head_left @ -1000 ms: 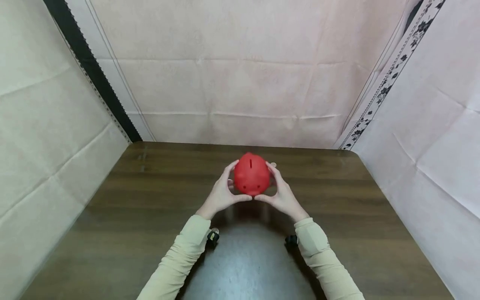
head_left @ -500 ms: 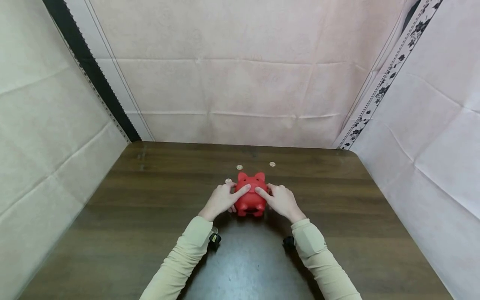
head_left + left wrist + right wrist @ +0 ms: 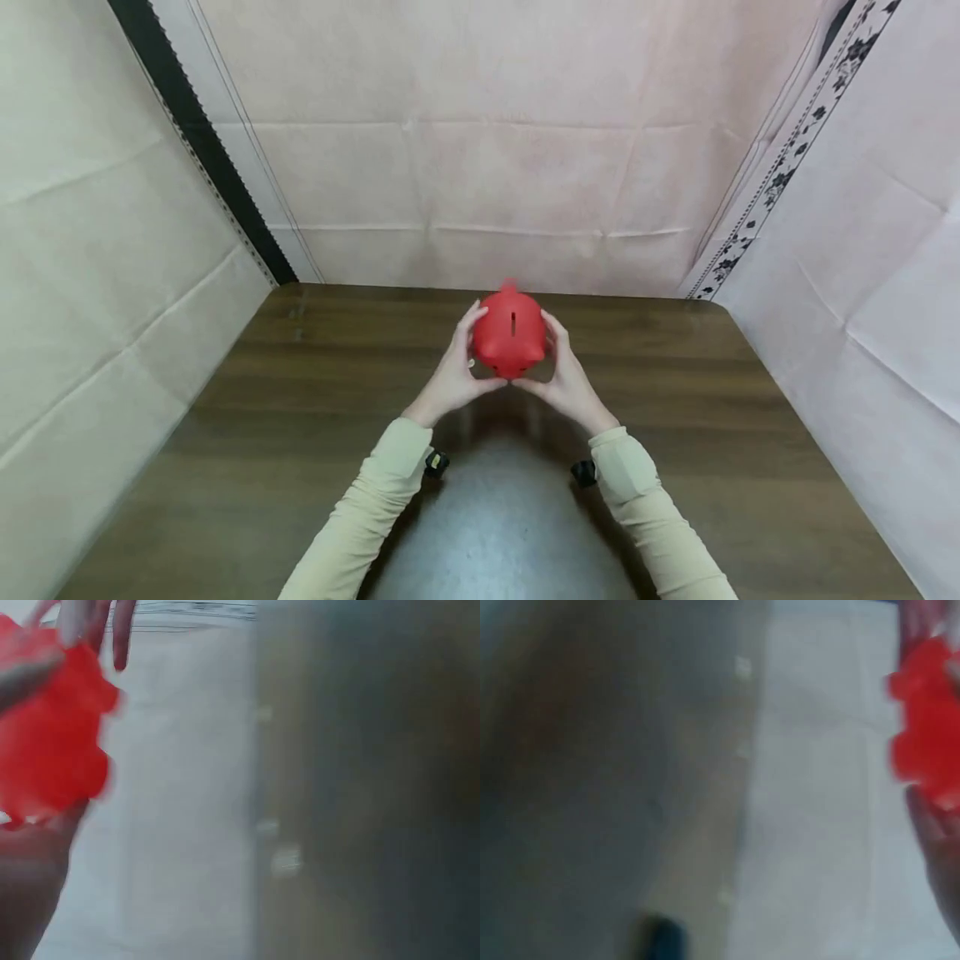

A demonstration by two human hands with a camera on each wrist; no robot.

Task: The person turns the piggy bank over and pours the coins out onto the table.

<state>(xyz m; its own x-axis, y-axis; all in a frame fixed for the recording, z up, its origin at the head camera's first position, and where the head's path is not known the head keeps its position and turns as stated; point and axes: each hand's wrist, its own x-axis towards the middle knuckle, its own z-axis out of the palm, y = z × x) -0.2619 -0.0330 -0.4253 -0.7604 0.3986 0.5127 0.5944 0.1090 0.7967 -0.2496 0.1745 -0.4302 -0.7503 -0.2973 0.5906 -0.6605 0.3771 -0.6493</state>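
Observation:
A red piggy bank (image 3: 510, 333) is gripped between my two hands, its slotted back turned toward the head camera and its snout end toward me. On its left side are the fingers of my left hand (image 3: 452, 379), the thumb at the near end. My right hand (image 3: 572, 385) holds the opposite side, and the two thumb tips nearly meet. The left wrist view gives the piggy bank (image 3: 52, 742) blurred at its left edge. At the right wrist view's right edge the piggy bank (image 3: 934, 724) is also blurred. It appears raised above the table.
A small pale coin (image 3: 471, 362) shows between my left hand and the bank. Blurred pale spots, like coins (image 3: 286, 861), lie near the far edge of the brown wooden table (image 3: 337, 433). White cloth walls (image 3: 517, 167) stand behind and at both sides.
Half a second ago the bank was tipped with its face up and feet toward me. It has rotated back, slot toward the head camera, and moved farther away. Both hands keep hold.

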